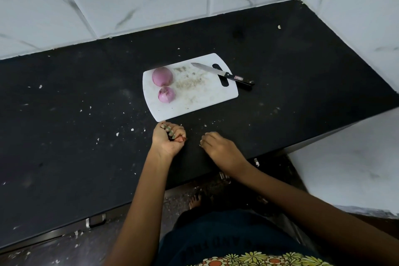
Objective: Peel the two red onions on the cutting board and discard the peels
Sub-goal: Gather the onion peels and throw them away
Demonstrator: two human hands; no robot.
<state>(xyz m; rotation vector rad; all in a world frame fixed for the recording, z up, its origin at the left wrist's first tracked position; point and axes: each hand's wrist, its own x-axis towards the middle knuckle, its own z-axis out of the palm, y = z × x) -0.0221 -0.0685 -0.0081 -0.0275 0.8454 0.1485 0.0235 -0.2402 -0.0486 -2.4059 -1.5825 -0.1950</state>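
Two peeled onions [164,84] on white cutting board [194,101], left hand [168,139] fisted around peels [181,139].

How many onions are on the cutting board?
2. The bigger onion lies at the far left part of the board; the smaller onion lies just in front of it, nearer the person. Nothing covers the board, so none seems hidden.

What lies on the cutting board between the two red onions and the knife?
In the head view, pale chopped scraps litter the cutting board between the onions and the knife.
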